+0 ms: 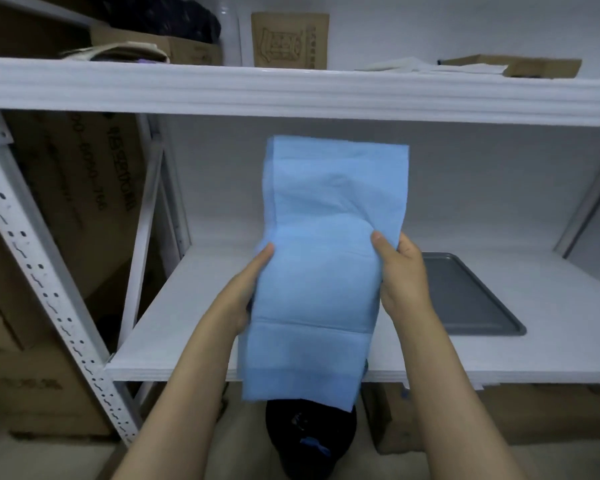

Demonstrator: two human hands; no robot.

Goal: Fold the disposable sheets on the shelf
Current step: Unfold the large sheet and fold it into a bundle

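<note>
A light blue disposable sheet (323, 271), folded into a long narrow strip, hangs upright in front of the white shelf (194, 327). My left hand (245, 292) grips its left edge at mid height, thumb on the front. My right hand (400, 271) grips the right edge at about the same height. The sheet's top end stands up above my hands and its lower end hangs past the shelf's front edge. Crease lines cross the strip.
A grey metal tray (465, 299) lies on the shelf to the right of the sheet. The upper shelf (291, 88) carries cardboard boxes and bags. Cardboard boxes (59, 209) stand left behind the perforated white upright. A dark object (309, 438) sits on the floor below.
</note>
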